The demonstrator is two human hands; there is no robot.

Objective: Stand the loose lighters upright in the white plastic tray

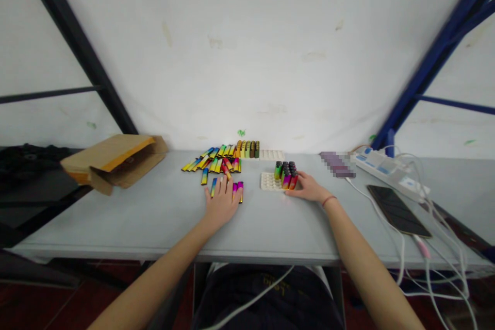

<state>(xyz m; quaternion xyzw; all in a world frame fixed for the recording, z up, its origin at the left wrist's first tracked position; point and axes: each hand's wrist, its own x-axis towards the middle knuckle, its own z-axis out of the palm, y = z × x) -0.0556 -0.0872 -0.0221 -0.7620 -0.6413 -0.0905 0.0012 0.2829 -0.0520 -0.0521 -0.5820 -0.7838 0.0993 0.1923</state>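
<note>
My left hand (pixel 221 201) lies palm down with fingers spread over a few shiny gradient-coloured tubes (pixel 240 192) on the table. Beyond it is a loose pile of similar yellow, blue, red and green tubes (pixel 211 161). My right hand (pixel 308 188) curls thumb and fingers around the right end of a white tray (pixel 270 182) with round holes. Several coloured tubes with dark tops (pixel 288 175) stand upright in the tray's right part. The fingertips of that hand are partly hidden behind them.
Behind, a second block of upright tubes (pixel 247 149) stands beside a white tray (pixel 271 154) near the wall. An open cardboard box (pixel 116 157) lies at left. At right are a phone (pixel 398 210), a pixelated flat object (pixel 337 164), a power strip (pixel 390 172) and loose white cables.
</note>
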